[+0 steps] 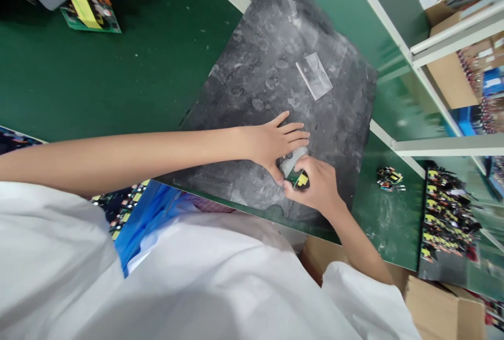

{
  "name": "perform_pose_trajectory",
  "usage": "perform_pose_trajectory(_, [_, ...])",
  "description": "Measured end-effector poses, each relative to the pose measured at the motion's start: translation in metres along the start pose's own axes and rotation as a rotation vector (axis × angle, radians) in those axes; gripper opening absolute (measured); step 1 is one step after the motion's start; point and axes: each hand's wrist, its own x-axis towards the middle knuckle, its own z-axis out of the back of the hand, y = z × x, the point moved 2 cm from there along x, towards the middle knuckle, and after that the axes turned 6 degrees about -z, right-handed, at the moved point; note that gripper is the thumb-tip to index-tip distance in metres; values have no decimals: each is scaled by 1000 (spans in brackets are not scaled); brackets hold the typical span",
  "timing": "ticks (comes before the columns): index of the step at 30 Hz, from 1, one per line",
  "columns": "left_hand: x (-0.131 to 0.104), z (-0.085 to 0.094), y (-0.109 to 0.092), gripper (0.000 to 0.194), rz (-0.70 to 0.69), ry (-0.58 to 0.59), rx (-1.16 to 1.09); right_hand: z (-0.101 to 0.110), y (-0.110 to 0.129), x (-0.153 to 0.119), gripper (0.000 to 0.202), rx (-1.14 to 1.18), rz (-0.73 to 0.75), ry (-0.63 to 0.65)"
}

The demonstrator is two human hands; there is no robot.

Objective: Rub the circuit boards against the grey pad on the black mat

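On the worn black mat (268,67), my left hand (277,143) lies with its fingers spread, partly over a translucent, greyish piece (293,158). Just to its right, my right hand (315,182) is closed on a small green circuit board (301,179) with a yellow part on it. The board is close to my left thumb and to the greyish piece; whether they touch is hard to tell. Further up the mat lies a clear, flat plastic piece (315,76), apart from both hands.
Circuit boards with yellow parts (88,11) are at the upper left. On the right, a small board (389,178) lies near a tray crowded with boards (449,214). A white metal frame (444,145), cardboard boxes (441,306) and a blue bag (147,219) surround the green table (157,67).
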Motion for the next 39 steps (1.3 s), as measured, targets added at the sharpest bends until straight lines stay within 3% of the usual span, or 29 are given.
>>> perform_pose_trajectory(5, [0,1,-1,101,11,52,33,2,-13,5,19,-77,-169,-136])
perform_pose_trajectory(11, [-1,1,-1,93,5,35,29,-1,2,-1,20,-12,-14,-17])
perform_pose_trajectory(17, [0,1,-1,101,6,50,35,0,-14,7,20,-62,-196,-162])
perform_pose_trajectory(24, [0,-5,1,95,-5,3,61,-3,8,-1,22,9,-47,-64])
perform_pose_trajectory(31, [0,-1,0,103,4,29,33,-4,1,4,22,-35,-155,-144])
perform_pose_trajectory(39, [0,-1,-1,93,9,58,69,-3,13,-2,22,37,-89,-36])
